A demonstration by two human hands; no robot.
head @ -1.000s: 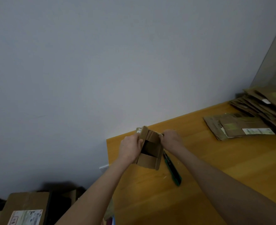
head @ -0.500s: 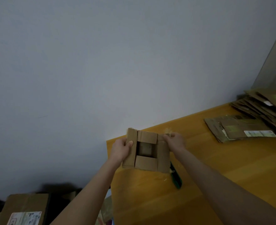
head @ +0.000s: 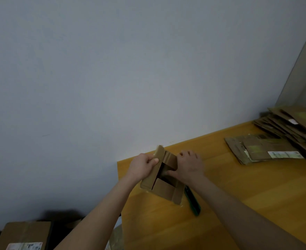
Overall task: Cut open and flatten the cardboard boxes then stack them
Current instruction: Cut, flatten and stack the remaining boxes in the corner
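A small brown cardboard box [head: 163, 189] with its flaps spread open sits at the near left corner of the wooden table [head: 238, 195]. My left hand [head: 142, 166] grips the box's left flap, thumb on top. My right hand [head: 189, 166] holds the right side, its thumb reaching into the dark opening. A green utility knife [head: 192, 202] lies on the table just right of the box, partly under my right forearm. Flattened boxes [head: 262, 147] lie at the right, with a taller stack [head: 296, 123] behind them in the corner.
A pale wall runs along the table's far edge. Below the table at the left, on the floor, stands an unopened cardboard box [head: 25, 235] with a shipping label. The table's left edge [head: 119, 186] is right beside the box in my hands.
The box has tilted and turned between my hands, its left flap now raised. My right hand has shifted from the top right corner onto the right side, thumb into the opening.
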